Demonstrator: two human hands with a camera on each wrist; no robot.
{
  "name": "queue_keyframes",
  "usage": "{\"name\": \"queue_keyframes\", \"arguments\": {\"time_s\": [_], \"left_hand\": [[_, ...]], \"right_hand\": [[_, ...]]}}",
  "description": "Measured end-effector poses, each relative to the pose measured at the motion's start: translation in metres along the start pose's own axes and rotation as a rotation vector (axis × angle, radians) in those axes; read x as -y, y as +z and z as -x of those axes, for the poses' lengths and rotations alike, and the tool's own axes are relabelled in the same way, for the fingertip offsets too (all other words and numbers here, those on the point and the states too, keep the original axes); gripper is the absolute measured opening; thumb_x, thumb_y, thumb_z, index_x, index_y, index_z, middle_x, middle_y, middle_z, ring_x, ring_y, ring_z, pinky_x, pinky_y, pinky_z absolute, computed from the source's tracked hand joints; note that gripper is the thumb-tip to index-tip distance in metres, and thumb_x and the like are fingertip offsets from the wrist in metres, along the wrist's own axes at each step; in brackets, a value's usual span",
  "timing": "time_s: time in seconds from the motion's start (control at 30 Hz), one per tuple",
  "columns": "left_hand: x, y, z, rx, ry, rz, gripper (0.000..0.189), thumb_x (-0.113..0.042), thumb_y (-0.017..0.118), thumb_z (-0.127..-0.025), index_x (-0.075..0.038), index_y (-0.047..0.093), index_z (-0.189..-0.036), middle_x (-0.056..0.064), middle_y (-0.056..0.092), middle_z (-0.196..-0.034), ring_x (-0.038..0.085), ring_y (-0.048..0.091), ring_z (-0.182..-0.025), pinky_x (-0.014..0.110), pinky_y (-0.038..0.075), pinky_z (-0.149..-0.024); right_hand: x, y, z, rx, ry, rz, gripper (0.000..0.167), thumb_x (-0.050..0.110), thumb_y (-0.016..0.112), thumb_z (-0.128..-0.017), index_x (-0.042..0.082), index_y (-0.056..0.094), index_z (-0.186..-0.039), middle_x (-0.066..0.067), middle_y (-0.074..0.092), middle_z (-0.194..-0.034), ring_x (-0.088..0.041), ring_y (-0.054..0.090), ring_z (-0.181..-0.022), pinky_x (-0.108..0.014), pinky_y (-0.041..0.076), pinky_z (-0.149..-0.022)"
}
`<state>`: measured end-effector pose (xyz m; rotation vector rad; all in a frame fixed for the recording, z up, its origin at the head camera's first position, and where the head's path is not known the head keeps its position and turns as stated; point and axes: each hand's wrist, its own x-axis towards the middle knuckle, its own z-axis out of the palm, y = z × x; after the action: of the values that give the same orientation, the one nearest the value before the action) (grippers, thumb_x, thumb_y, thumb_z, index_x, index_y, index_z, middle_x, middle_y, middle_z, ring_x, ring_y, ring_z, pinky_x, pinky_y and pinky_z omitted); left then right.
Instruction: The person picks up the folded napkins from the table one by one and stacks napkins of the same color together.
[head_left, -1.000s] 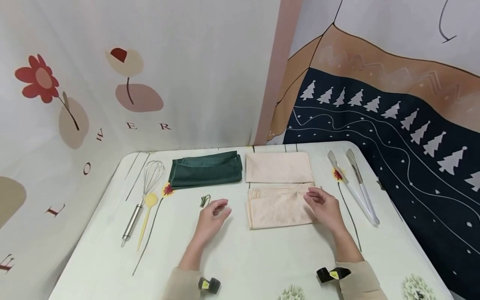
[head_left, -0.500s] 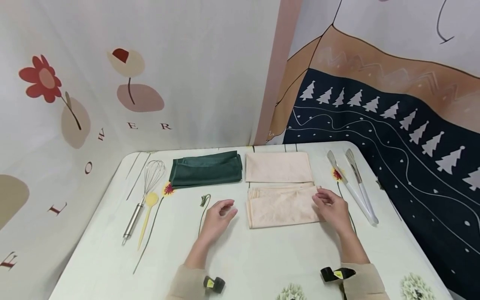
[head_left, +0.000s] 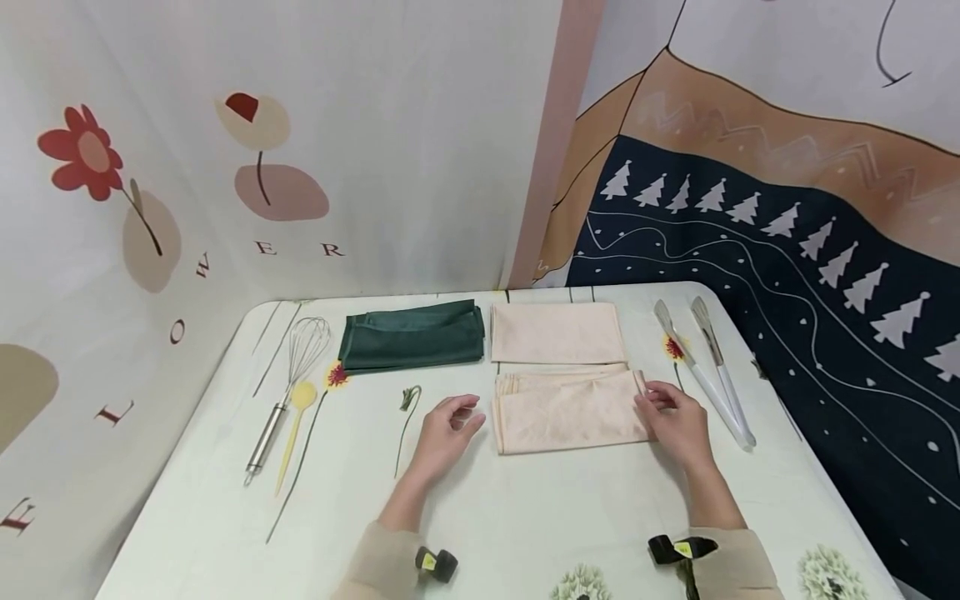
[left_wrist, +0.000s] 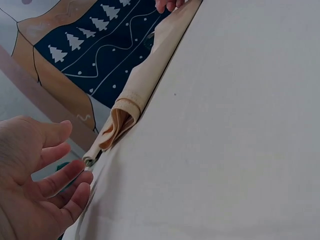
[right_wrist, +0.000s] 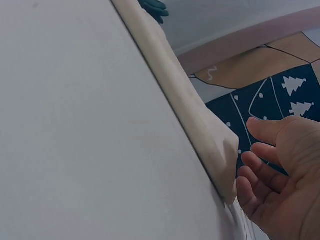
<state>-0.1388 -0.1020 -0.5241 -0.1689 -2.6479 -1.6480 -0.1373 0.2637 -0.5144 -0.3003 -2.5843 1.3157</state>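
A folded pale peach cloth point(head_left: 573, 412) lies on the table nearest the person. Just off its left end hovers the left hand point(head_left: 448, 437), fingers loosely bent and holding nothing. The right hand point(head_left: 678, 425) is at the cloth's right end, fingertips right beside the edge. In the right wrist view, its relaxed fingers point(right_wrist: 260, 175) show nothing between them, and the cloth point(right_wrist: 185, 105) stands as a low fold beside them. From the left wrist, the cloth's layered folded end point(left_wrist: 122, 122) shows beyond the left hand point(left_wrist: 45, 175).
Behind lie another folded peach cloth point(head_left: 557, 333) and a folded dark green cloth point(head_left: 412, 337). On the left are a whisk point(head_left: 277, 425) and a yellow spoon point(head_left: 296, 429). Tongs point(head_left: 720, 392) lie at the right. The white tabletop point(head_left: 510, 517) has printed flowers; patterned curtains hang behind.
The right hand has moved right, from over the near cloth to its right end. The left hand has shifted right, closer to the cloth's left end. The cloths stay in place.
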Motion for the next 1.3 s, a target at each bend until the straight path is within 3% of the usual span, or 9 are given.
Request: {"name": "queue_keyframes", "arguments": {"time_s": [0.2,0.3,0.4,0.67,0.83,0.97,1.07,1.17,1.3], "left_hand": [[-0.001,0.012,-0.004,0.015,-0.007,0.015,0.034,-0.015,0.074,-0.094,-0.001,0.068,-0.124,0.011,0.067,-0.118,0.025,0.066,-0.104,0.033,0.057,-0.086],[-0.002,0.018,-0.007,0.017,-0.022,0.002,0.036,-0.015,0.074,-0.093,0.000,0.067,-0.125,0.012,0.067,-0.117,0.025,0.066,-0.102,0.033,0.058,-0.084],[-0.004,0.022,-0.010,0.019,-0.040,-0.028,0.039,-0.014,0.076,-0.091,0.002,0.066,-0.125,0.011,0.067,-0.109,0.022,0.065,-0.096,0.032,0.056,-0.081],[-0.007,0.027,-0.017,0.036,-0.076,-0.059,0.033,-0.007,0.081,-0.085,0.002,0.070,-0.115,-0.001,0.066,-0.082,0.010,0.055,-0.071,0.025,0.048,-0.067],[-0.014,0.028,-0.030,-0.064,-0.076,0.005,0.028,-0.001,0.082,-0.083,-0.004,0.073,-0.109,-0.001,0.069,-0.077,0.009,0.056,-0.064,0.022,0.047,-0.059],[-0.018,0.032,-0.044,-0.215,0.017,0.043,0.023,0.000,0.080,-0.084,-0.004,0.073,-0.106,0.004,0.074,-0.084,0.016,0.066,-0.070,0.026,0.054,-0.064],[-0.019,0.034,-0.050,-0.265,0.058,0.004,0.024,-0.003,0.079,-0.086,-0.003,0.073,-0.110,0.008,0.075,-0.094,0.020,0.071,-0.079,0.032,0.059,-0.072],[-0.018,0.033,-0.048,-0.221,0.003,-0.102,0.027,-0.011,0.079,-0.089,-0.004,0.073,-0.114,0.008,0.074,-0.098,0.019,0.069,-0.081,0.037,0.057,-0.076],[-0.019,0.031,-0.038,-0.126,-0.073,-0.236,0.033,-0.023,0.078,-0.090,-0.001,0.072,-0.114,0.005,0.071,-0.090,0.019,0.064,-0.077,0.042,0.054,-0.077]], "right_hand": [[-0.005,-0.002,0.002,0.056,0.059,0.012,0.044,0.025,0.070,-0.097,-0.003,0.062,-0.130,-0.021,0.068,-0.115,-0.031,0.065,-0.105,-0.007,0.042,-0.076],[-0.007,-0.005,0.001,0.097,0.088,0.022,0.051,0.029,0.069,-0.097,-0.002,0.057,-0.136,-0.022,0.066,-0.123,-0.035,0.064,-0.113,-0.007,0.043,-0.075],[-0.009,-0.007,0.000,0.116,0.079,0.054,0.050,0.029,0.070,-0.097,-0.002,0.059,-0.134,-0.020,0.066,-0.120,-0.033,0.065,-0.109,-0.010,0.044,-0.074],[-0.012,-0.008,-0.004,0.148,0.012,0.112,0.031,0.027,0.074,-0.094,-0.001,0.074,-0.106,-0.010,0.072,-0.092,-0.016,0.060,-0.082,-0.025,0.048,-0.070],[-0.007,-0.007,-0.009,0.135,0.007,0.071,0.028,0.026,0.073,-0.096,-0.002,0.073,-0.102,-0.008,0.068,-0.085,-0.012,0.057,-0.074,-0.023,0.046,-0.064],[-0.002,-0.003,-0.012,0.060,0.061,0.009,0.025,0.023,0.072,-0.096,-0.001,0.073,-0.101,-0.009,0.067,-0.088,-0.009,0.055,-0.072,-0.020,0.045,-0.061],[-0.002,-0.002,-0.012,0.012,0.101,0.021,0.026,0.024,0.071,-0.096,0.000,0.073,-0.105,-0.014,0.070,-0.095,-0.012,0.058,-0.077,-0.020,0.046,-0.065],[-0.002,-0.004,-0.011,0.049,0.143,0.071,0.036,0.030,0.069,-0.097,0.000,0.069,-0.117,-0.019,0.070,-0.106,-0.023,0.062,-0.090,-0.027,0.047,-0.075],[-0.001,-0.012,-0.007,0.169,0.194,0.108,0.057,0.041,0.067,-0.097,-0.004,0.060,-0.131,-0.022,0.066,-0.116,-0.034,0.061,-0.106,-0.041,0.049,-0.086]]}}
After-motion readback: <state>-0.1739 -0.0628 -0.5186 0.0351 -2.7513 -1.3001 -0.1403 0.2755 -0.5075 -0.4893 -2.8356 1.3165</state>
